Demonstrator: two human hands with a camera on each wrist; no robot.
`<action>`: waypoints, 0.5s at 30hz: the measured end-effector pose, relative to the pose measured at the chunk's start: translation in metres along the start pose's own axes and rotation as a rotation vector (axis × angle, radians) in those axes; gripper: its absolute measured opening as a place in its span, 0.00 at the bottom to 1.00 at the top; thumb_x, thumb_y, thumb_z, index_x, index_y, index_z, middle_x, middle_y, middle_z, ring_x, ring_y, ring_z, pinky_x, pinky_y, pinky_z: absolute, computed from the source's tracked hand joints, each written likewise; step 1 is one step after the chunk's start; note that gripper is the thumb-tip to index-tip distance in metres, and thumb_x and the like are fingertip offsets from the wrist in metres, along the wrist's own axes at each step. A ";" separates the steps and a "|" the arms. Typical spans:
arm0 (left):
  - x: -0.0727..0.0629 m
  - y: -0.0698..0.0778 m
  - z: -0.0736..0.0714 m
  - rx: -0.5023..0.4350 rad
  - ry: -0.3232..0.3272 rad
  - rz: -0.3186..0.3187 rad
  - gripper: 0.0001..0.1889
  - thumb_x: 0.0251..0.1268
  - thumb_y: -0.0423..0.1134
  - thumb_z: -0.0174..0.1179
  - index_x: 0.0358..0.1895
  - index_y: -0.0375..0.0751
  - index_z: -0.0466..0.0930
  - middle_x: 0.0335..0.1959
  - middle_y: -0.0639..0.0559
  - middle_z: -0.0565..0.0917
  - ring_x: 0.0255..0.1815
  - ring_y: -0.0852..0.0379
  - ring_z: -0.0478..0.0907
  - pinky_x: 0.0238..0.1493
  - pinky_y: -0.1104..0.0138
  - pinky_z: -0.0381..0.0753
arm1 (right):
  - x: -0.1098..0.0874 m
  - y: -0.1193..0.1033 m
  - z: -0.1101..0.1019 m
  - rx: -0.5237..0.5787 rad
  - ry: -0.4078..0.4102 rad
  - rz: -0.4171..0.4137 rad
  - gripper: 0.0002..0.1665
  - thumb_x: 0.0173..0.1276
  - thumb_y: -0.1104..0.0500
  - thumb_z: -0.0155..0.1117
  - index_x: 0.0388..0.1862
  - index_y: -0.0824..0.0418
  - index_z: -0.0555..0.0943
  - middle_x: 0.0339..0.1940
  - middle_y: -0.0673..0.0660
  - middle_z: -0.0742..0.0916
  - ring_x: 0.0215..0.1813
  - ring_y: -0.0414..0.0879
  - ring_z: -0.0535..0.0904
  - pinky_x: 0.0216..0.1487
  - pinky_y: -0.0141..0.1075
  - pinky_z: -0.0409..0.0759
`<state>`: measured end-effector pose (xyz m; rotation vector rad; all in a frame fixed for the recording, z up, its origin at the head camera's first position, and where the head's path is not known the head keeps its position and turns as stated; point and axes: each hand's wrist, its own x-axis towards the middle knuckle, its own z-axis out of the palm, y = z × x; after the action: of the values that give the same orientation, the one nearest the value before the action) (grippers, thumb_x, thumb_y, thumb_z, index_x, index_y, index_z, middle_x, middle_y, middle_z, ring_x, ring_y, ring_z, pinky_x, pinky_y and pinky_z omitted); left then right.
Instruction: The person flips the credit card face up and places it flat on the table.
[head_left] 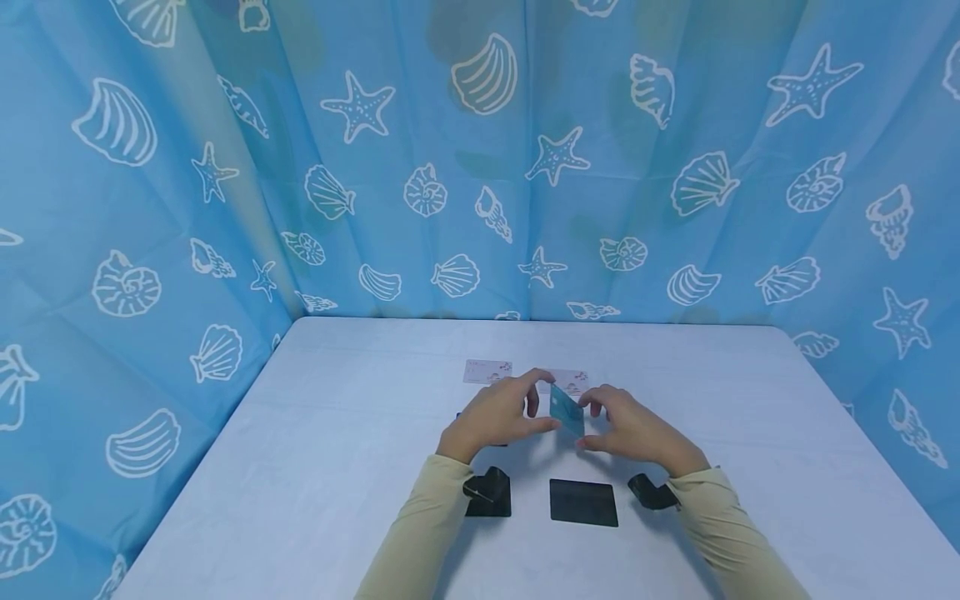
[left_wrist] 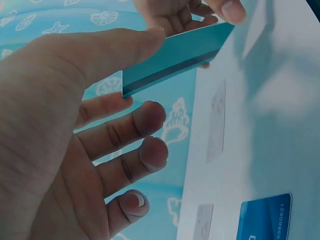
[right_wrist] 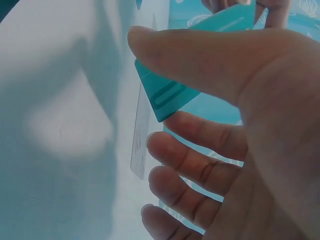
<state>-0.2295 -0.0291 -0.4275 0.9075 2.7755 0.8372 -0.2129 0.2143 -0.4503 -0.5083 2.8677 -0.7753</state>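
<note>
Above the middle of the table, a thin teal card is held tilted between both hands. My left hand pinches one end with thumb and index finger. At the other end, my right hand pinches it the same way. A dark stripe crosses the face of the teal card in the left wrist view. From the right wrist, the thumb hides part of the teal card, and the remaining fingers of that hand are loosely bent, off the card.
Two pale printed cards, one to the left and one to the right, lie further back. A blue card is mostly behind the left hand in the head view. Near the front lie a black card and another black card partly covered by the left wrist.
</note>
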 end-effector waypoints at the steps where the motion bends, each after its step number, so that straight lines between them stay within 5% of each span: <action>1: 0.000 0.000 0.000 0.007 0.000 -0.005 0.35 0.66 0.56 0.69 0.73 0.54 0.69 0.36 0.57 0.82 0.25 0.62 0.74 0.24 0.71 0.74 | 0.000 0.000 -0.001 -0.003 -0.001 0.004 0.39 0.57 0.50 0.82 0.63 0.64 0.78 0.47 0.57 0.82 0.48 0.50 0.76 0.45 0.40 0.79; 15: 0.000 -0.003 0.002 0.080 -0.011 -0.046 0.32 0.65 0.55 0.71 0.70 0.53 0.73 0.33 0.57 0.82 0.28 0.62 0.75 0.29 0.72 0.74 | -0.002 0.001 -0.003 -0.040 0.003 0.031 0.36 0.57 0.50 0.82 0.60 0.62 0.78 0.46 0.57 0.81 0.51 0.52 0.76 0.48 0.43 0.81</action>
<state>-0.2305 -0.0299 -0.4310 0.8543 2.8268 0.7167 -0.2121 0.2170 -0.4477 -0.4660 2.8916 -0.7155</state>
